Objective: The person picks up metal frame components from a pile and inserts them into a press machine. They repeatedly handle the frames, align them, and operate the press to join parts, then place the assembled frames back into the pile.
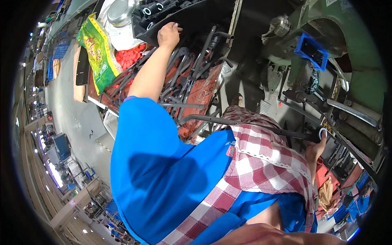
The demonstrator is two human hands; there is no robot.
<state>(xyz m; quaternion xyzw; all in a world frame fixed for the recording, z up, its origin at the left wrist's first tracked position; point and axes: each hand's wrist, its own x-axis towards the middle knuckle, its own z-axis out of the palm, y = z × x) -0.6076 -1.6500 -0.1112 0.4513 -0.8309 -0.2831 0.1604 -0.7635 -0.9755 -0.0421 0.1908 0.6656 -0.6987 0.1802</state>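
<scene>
Head view: the right grip (315, 149) clasps one end of a bent dark tube (212, 119); steady support should curb swinging. The left grip (168, 36), by the black bin (192, 18), I cannot tell.

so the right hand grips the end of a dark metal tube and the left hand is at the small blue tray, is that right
Not quite: the left hand is not at the small blue tray but at the edge of the black bin, as the head view shows. The right hand does grip the end of a dark metal tube.
</scene>
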